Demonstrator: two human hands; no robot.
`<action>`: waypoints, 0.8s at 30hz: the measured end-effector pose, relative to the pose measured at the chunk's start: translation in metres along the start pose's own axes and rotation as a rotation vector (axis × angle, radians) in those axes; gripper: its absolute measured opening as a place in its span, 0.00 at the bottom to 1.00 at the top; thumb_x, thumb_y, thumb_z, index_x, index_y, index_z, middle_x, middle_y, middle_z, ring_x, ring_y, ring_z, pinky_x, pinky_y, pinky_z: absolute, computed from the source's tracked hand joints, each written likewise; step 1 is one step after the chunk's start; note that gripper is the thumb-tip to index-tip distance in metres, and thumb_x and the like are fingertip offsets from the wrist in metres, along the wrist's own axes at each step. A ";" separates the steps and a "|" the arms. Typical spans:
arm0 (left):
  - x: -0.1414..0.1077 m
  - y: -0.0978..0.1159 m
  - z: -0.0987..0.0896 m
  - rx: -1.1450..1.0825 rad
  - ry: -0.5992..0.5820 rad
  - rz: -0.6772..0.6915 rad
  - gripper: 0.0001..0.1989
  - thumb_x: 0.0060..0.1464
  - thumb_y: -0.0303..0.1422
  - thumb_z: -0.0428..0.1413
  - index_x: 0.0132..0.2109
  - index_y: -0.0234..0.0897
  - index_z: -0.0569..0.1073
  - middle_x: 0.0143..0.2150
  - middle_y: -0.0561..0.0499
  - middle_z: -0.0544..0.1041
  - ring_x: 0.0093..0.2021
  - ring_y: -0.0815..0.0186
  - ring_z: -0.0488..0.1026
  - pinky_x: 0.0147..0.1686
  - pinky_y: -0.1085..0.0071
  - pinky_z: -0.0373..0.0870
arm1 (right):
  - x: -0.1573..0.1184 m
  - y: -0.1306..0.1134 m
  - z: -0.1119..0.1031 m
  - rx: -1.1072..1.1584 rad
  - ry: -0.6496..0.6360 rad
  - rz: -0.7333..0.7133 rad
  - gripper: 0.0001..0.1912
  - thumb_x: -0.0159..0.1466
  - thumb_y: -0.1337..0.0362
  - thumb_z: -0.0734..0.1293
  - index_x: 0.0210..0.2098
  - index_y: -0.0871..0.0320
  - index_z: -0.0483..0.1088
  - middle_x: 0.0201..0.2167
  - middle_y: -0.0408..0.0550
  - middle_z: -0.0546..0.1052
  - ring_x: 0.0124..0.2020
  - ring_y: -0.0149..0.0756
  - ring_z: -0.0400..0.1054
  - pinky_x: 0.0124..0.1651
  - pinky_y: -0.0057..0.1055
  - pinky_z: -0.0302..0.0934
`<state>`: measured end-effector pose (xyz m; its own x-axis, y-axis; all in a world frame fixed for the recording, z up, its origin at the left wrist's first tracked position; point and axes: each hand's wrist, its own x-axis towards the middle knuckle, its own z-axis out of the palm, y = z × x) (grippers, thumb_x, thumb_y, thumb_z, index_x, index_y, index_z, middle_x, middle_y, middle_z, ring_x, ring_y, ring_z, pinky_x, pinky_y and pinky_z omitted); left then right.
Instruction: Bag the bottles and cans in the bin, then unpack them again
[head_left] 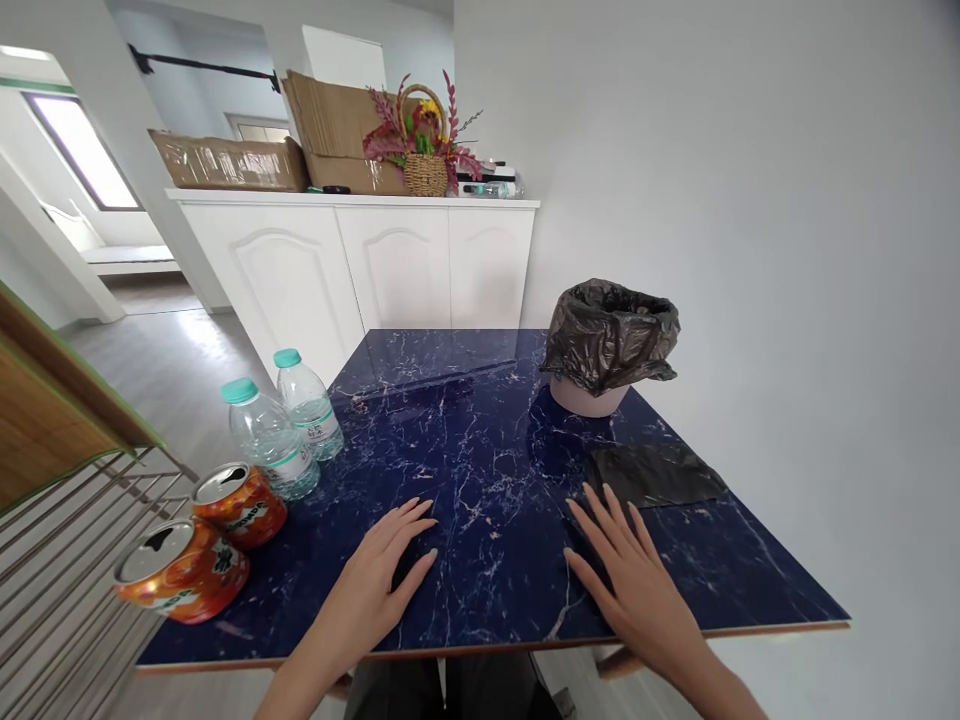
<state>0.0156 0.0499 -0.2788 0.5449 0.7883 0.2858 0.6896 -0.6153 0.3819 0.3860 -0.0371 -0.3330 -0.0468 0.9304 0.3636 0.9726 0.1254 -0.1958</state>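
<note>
Both my hands rest on a dark blue marble-patterned table (465,470). My left hand (379,575) lies with its fingers stretched forward, holding nothing. To its left stand two opened orange soda cans, the nearer can (195,580) and the farther can (251,510). Behind them are two clear water bottles with turquoise caps, a front bottle (277,450) and a back bottle (311,400). My right hand (626,580) is spread flat and empty, its fingertips close to a folded black plastic bag (652,475). Beyond that is a small pale bin (589,400) lined with a black bag (611,335).
A metal wire rack (90,600) stands left of the table. Behind the table is a white cabinet (405,260) bearing cardboard boxes (225,162) and a wicker flower basket (426,175). A bare wall (787,250) borders the right side.
</note>
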 end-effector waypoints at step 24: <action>-0.008 -0.002 -0.002 -0.233 0.031 -0.113 0.17 0.72 0.47 0.53 0.61 0.54 0.77 0.69 0.55 0.76 0.74 0.53 0.67 0.72 0.44 0.65 | 0.001 -0.006 0.006 0.081 0.291 0.382 0.30 0.75 0.36 0.52 0.38 0.52 0.70 0.36 0.52 0.76 0.40 0.50 0.72 0.45 0.46 0.62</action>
<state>0.0093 0.0447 -0.2804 0.4530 0.8543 0.2550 0.6149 -0.5065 0.6044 0.3792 -0.0348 -0.3368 0.3870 0.7815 0.4893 0.8863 -0.1688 -0.4313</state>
